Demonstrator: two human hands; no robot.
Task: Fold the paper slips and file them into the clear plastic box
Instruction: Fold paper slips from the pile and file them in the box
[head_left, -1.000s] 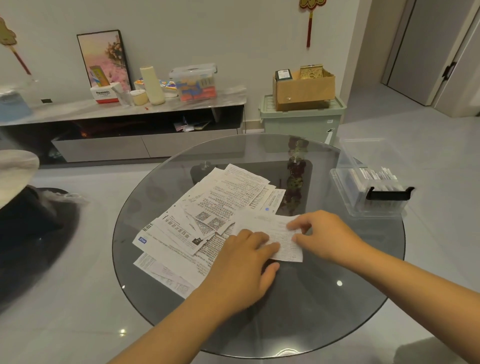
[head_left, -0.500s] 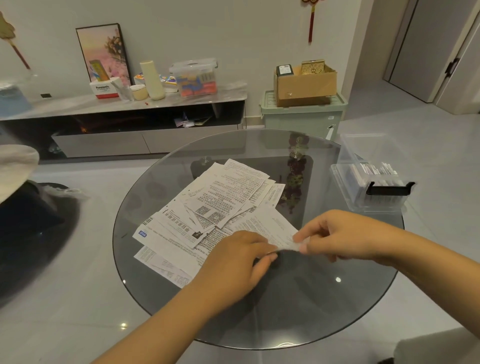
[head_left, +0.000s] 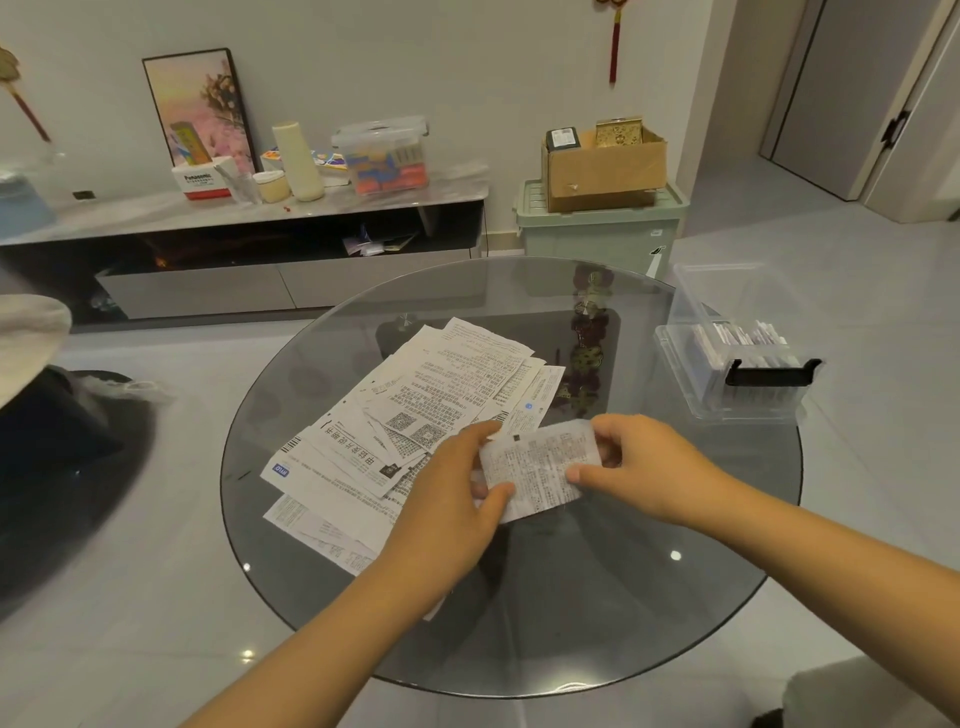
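A printed paper slip (head_left: 540, 467) is held a little above the round glass table (head_left: 623, 597). My left hand (head_left: 457, 499) pinches its left edge between thumb and fingers. My right hand (head_left: 644, 462) pinches its right edge. A loose pile of several printed slips (head_left: 415, 410) lies spread on the table to the left of my hands. The clear plastic box (head_left: 727, 364) stands at the table's right edge with its lid up, a black latch at the front, and folded slips standing inside it.
Beyond the table, a low cabinet (head_left: 249, 244) carries a framed picture, a storage tub and small items. A green bin (head_left: 602, 234) with a cardboard box on top stands by the wall. A dark seat (head_left: 57, 447) is at the left.
The slip lay flat on the glass under both hands. It has since been lifted off the table and now hangs between both hands, turned to face me.
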